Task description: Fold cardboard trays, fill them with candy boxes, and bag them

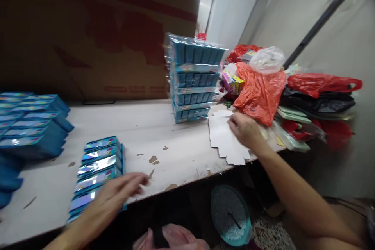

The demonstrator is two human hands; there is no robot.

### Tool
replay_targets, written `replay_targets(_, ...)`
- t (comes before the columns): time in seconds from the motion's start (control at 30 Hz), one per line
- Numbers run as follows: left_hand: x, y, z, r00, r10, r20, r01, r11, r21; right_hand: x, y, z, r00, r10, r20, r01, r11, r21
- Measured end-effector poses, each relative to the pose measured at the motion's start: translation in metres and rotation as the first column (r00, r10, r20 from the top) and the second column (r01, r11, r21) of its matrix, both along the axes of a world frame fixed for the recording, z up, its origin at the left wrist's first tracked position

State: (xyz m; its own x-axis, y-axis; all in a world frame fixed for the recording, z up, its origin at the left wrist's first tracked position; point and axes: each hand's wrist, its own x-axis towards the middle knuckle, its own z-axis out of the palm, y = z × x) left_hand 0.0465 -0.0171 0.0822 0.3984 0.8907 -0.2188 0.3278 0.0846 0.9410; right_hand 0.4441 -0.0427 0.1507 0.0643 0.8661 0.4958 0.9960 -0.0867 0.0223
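Note:
My right hand (244, 131) is over a stack of flat white card blanks (224, 134) at the table's front right. Its fingers are curled in a pinch at the far edge of the top card. Slightly blurred, my left hand (125, 187) hovers by the front right end of a row of blue boxes (96, 175) with shiny tops. The fingers of that hand stretch to the right, with nothing seen in them. At the back of the table stands a tall stack of clear-wrapped packs of blue boxes (193, 80).
More blue boxes (32, 129) are piled at the left. A large cardboard carton (117, 39) forms the back wall. Red plastic bags (260, 90) and other bags heap up at the right. Below the table edge sits a teal basin (231, 215) with white bits inside.

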Motion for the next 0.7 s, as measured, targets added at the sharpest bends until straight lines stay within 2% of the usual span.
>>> replay_targets(0.03, 0.017, -0.009, -0.003, 0.970, -0.221, 0.106, 0.239, 0.944, -0.225, -0.038, 0.000, -0.002, 0.993, 0.111, -0.050, -0.110, 0.994, 0.021)
replay_targets(0.07, 0.033, -0.016, -0.005, 0.930, -0.277, 0.240, 0.349, 0.870, -0.348, -0.074, 0.000, -0.004, 0.972, 0.213, -0.102, -0.207, 0.976, 0.065)
replay_targets(0.1, 0.046, -0.020, -0.007, 0.903, -0.243, 0.353, 0.374, 0.850, -0.372, -0.105, 0.000, -0.007, 0.946, 0.286, -0.153, -0.273, 0.957, 0.101)
replay_targets(0.13, 0.056, -0.021, -0.008, 0.878, -0.168, 0.449, 0.346, 0.870, -0.351, -0.132, 0.001, -0.011, 0.919, 0.342, -0.194, -0.323, 0.938, 0.125)
replay_targets(0.2, 0.063, -0.015, -0.005, 0.829, 0.020, 0.559, 0.172, 0.942, -0.288, -0.173, 0.004, -0.019, 0.871, 0.416, -0.261, -0.388, 0.909, 0.155)
replay_targets(0.3, 0.046, 0.002, 0.003, 0.759, 0.155, 0.633, -0.014, 0.975, -0.222, -0.212, 0.011, -0.032, 0.811, 0.484, -0.329, -0.454, 0.875, 0.168)
replay_targets(0.43, 0.004, 0.014, 0.007, 0.760, 0.219, 0.612, -0.137, 0.974, -0.179, -0.246, 0.015, -0.047, 0.723, 0.534, -0.439, -0.512, 0.840, 0.179)
replay_targets(0.5, -0.015, 0.014, 0.004, 0.779, 0.283, 0.560, -0.194, 0.957, -0.214, -0.260, 0.013, -0.054, 0.693, 0.568, -0.444, -0.547, 0.815, 0.189)
replay_targets(0.6, -0.037, 0.016, -0.003, 0.778, 0.411, 0.475, -0.305, 0.909, -0.285, -0.277, 0.012, -0.066, 0.748, 0.591, -0.302, -0.582, 0.803, 0.129)
replay_targets(0.7, -0.051, 0.019, -0.011, 0.781, 0.468, 0.414, -0.416, 0.884, -0.214, -0.287, 0.019, -0.079, 0.802, 0.575, -0.162, -0.577, 0.816, 0.041)
